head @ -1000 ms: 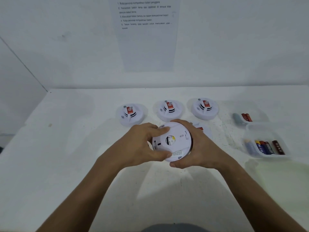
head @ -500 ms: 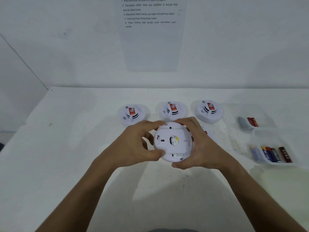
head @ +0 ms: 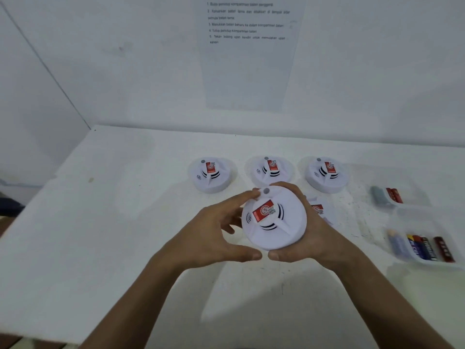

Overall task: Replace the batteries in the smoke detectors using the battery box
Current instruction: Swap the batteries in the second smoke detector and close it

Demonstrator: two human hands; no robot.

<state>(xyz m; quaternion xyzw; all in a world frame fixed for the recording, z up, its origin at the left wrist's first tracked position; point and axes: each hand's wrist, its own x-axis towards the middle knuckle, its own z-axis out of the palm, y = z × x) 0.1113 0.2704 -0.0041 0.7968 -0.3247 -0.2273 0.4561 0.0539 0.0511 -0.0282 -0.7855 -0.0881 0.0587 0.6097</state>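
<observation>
I hold a round white smoke detector [head: 275,220] above the table, its front with the red label facing up. My right hand [head: 312,238] cups it from the right and below. My left hand [head: 214,238] touches its left rim with fingertips and thumb. Three more detectors stand in a row behind: left [head: 212,175], middle [head: 270,171], right [head: 325,173]. A fifth detector [head: 320,210] lies mostly hidden behind my right hand. At the right, a clear battery box [head: 425,245] holds several batteries.
A second clear tray [head: 392,196] with a few batteries sits behind the battery box. A printed instruction sheet [head: 249,46] hangs on the back wall. The white table [head: 113,222] ends at the left edge, with the wall behind it.
The detector in my hands was back side up; it has been flipped over, so its labelled front now faces me. My left fingers have loosened on the rim.
</observation>
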